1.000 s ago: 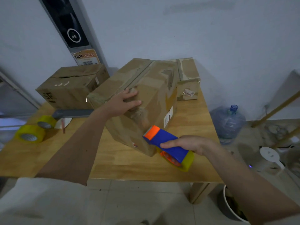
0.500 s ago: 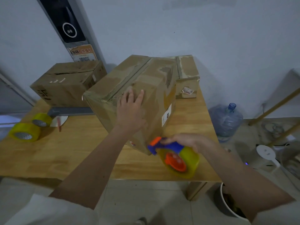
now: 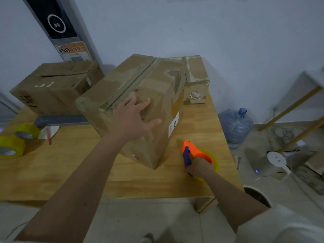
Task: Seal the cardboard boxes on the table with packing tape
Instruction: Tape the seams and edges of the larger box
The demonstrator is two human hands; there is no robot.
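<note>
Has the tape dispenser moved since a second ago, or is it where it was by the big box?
Yes. The tape dispenser, in the right hand, has swung from the big box's near corner to its right, over the table.

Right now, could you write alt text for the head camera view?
A left hand presses flat on a big cardboard box on a wooden table, while the right hand grips an orange-blue tape dispenser beside it. Two more boxes stand behind.

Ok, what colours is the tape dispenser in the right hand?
Orange body with a blue handle, carrying a yellowish tape roll; the handheld tape dispenser shows only in the head view.
</note>
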